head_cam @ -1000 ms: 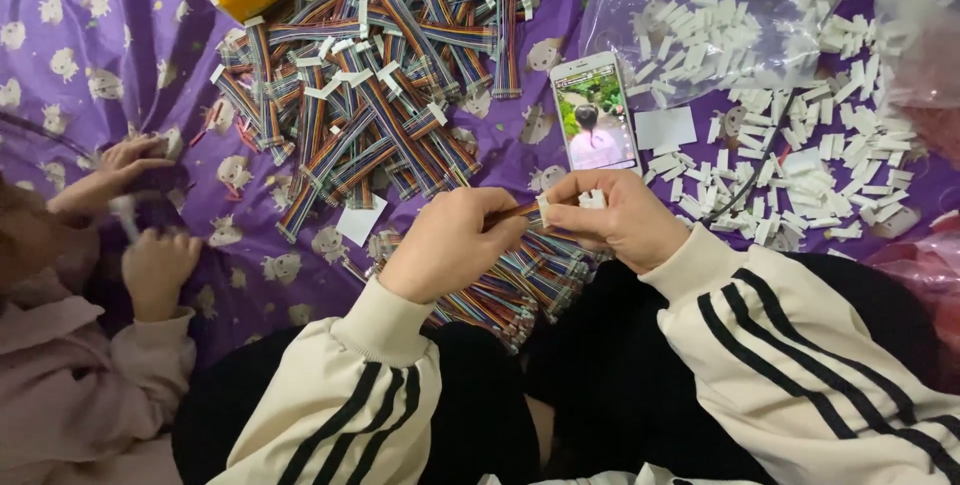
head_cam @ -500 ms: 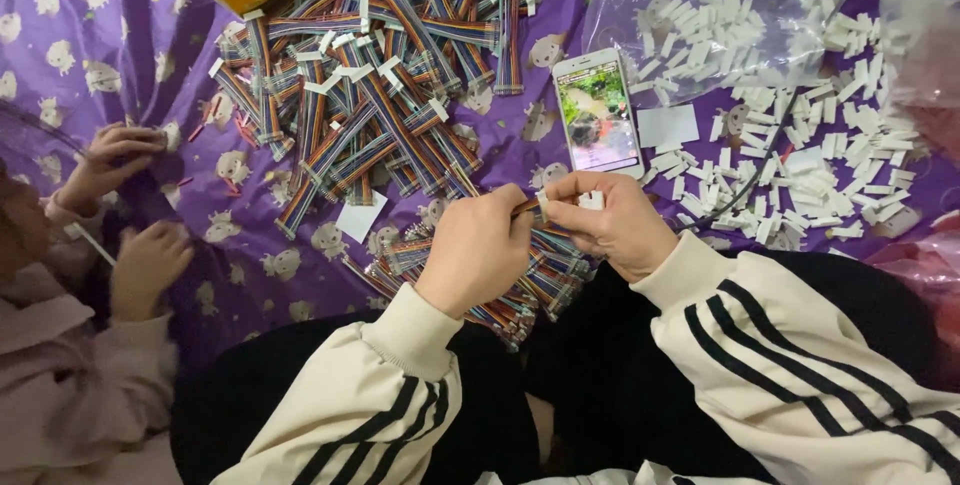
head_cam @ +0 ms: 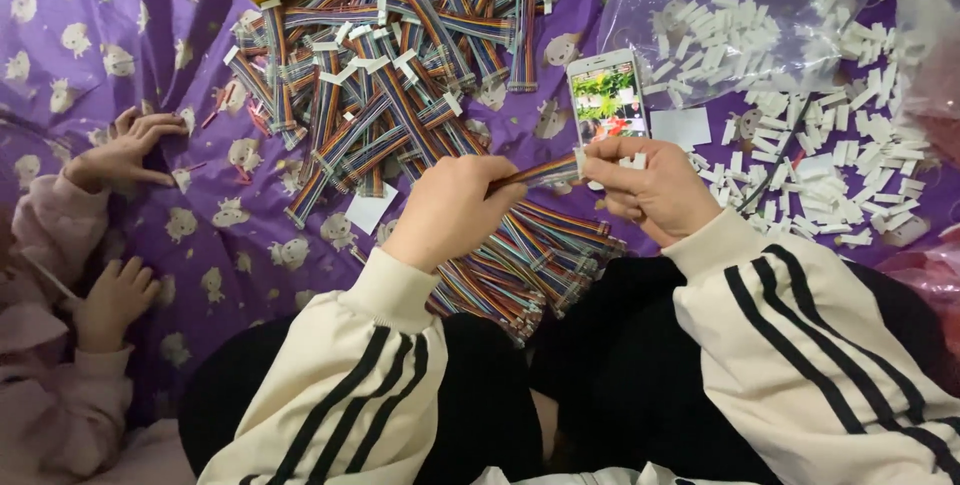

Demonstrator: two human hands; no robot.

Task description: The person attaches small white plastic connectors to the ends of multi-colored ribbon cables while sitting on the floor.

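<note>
Two hands pinch a rainbow ribbon cable over a purple printed sheet.

Nearest, the left hand grips the striped ribbon cable between thumb and fingers, while the right hand pinches a white connector at its end (both sleeves cream with black stripes). Beyond lie a heap of finished cables, a lit phone and loose white connectors on clear plastic. At left, another person's small hands rest on the purple sheet.
</note>
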